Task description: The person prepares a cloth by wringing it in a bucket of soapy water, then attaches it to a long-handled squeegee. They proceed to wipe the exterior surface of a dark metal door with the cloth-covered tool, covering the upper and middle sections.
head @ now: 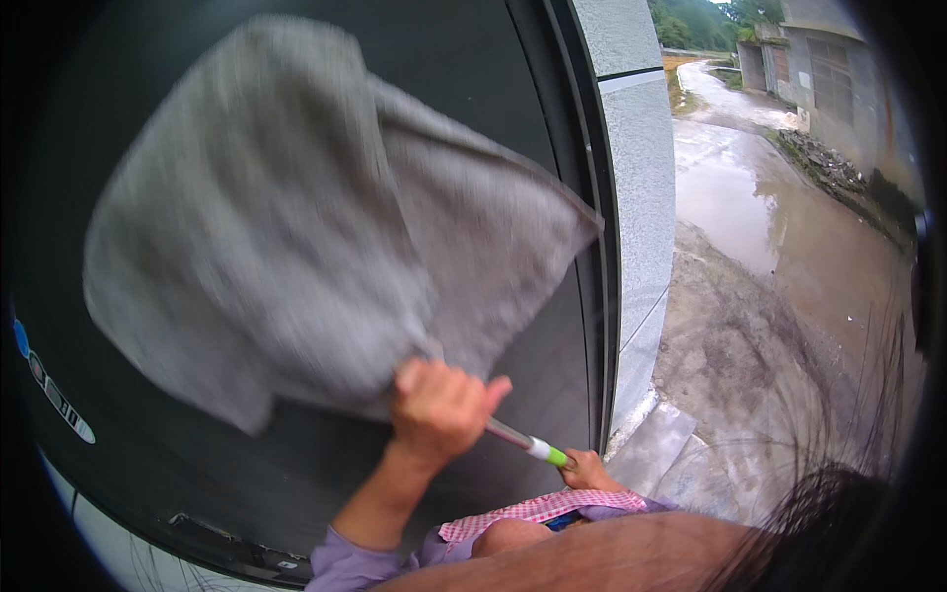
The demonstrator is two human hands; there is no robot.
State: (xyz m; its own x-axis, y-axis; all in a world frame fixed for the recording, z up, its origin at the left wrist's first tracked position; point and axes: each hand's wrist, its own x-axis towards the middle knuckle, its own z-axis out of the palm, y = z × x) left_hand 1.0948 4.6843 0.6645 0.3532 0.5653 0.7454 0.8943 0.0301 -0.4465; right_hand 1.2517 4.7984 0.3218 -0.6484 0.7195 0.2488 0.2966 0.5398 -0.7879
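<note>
A large grey cloth (259, 244), blurred by motion, spreads over a dark door-like panel (459, 44); one corner reaches the dark frame on the right. At the cloth's lower edge, my left hand (444, 407) is closed around a slim metal pole (510, 434) with a white and green collar. Lower on that pole, just past the collar, my right hand (588, 470) grips it. The cloth hides the pole's upper end, so how the two are joined cannot be told.
A black frame (592, 185) edges the panel beside a light grey wall (640, 185). Stickers (63, 399) sit on the panel at far left. Outside on the right lie wet, muddy ground (740, 355), a puddle (814, 237) and a concrete building (836, 81).
</note>
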